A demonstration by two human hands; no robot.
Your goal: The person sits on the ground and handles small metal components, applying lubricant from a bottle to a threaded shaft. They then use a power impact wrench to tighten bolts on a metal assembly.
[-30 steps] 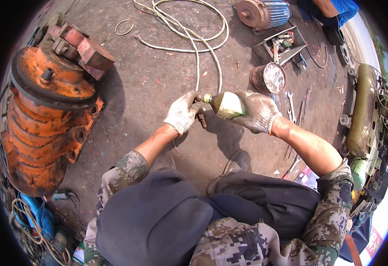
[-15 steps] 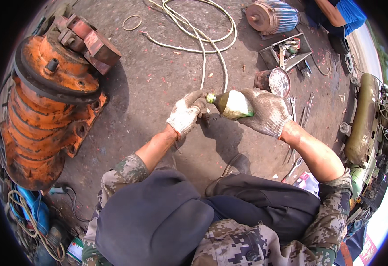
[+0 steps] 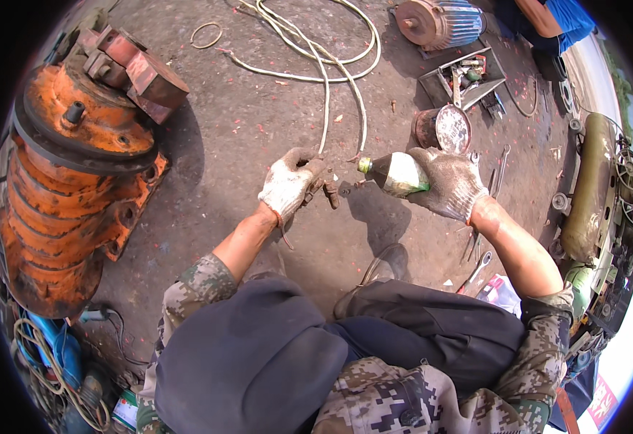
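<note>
My right hand (image 3: 450, 181), in a soiled knitted work glove, is wrapped round a dark plastic bottle (image 3: 403, 174) with a pale label and green lower end. The bottle lies nearly level, its yellow-green neck end (image 3: 364, 166) pointing left. My left hand (image 3: 289, 182), in a whiter glove with grimy fingers, is apart from the bottle, a short gap to its left. Its fingers are curled in, thumb near the forefinger; whatever they hold, if anything, is hidden. Just beyond these fingers shows a small rusty bolt-like part (image 3: 331, 194).
A large orange ribbed machine (image 3: 63, 210) stands at left. Pale cable (image 3: 323, 79) loops across the ground ahead. A paint-stained can (image 3: 452, 130), a tool tray (image 3: 464, 79), wrenches (image 3: 503, 170) and a blue motor (image 3: 439, 25) are on the right. Another person's blue-clad arm (image 3: 548, 22) shows far right.
My left hand has come off the bottle's neck and moved left. My right hand has carried the bottle slightly right and down. The view has shifted a little.
</note>
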